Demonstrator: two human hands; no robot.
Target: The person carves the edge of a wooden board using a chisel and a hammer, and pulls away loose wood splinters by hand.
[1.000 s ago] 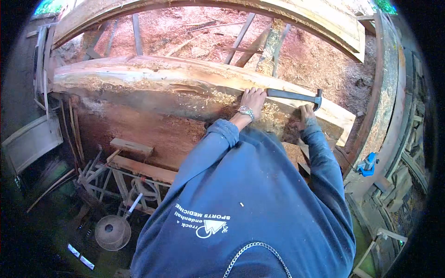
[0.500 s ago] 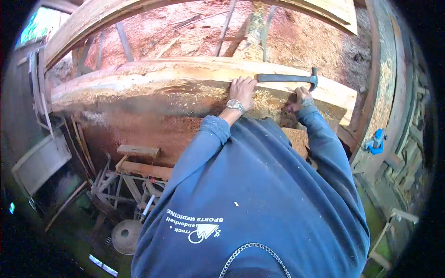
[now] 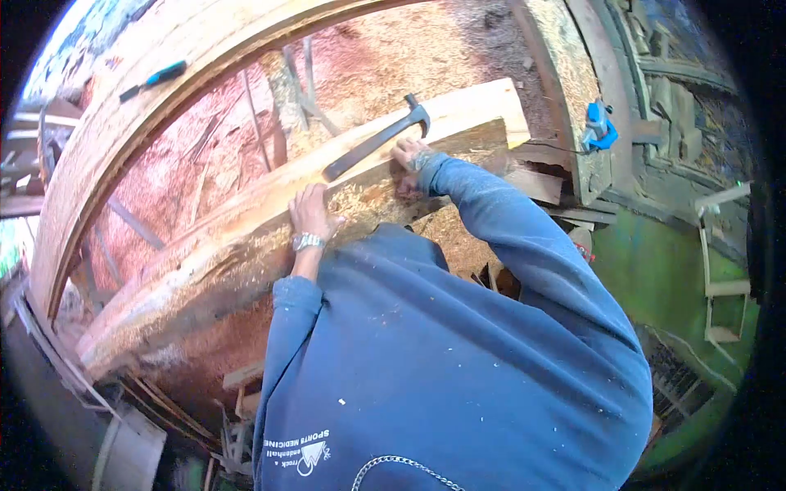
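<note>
Curling the right hand (image 3: 413,162) over the beam (image 3: 237,203).

A hand could slide leftward along the beam (image 3: 479,106) from the left hand (image 3: 311,214), over wood strewn with shavings. Straight ahead of both hands the hammer (image 3: 381,139) lies slantwise in the way (its head is just beyond the right hand (image 3: 413,159)). Past the hammer head, a short stretch leads to the beam's right end; there a thin cable (image 3: 540,146) crosses toward the blue tool (image 3: 600,127). Between the beam and the far board (image 3: 205,33) is a wide gap, interrupted by upright struts (image 3: 282,98).
</note>
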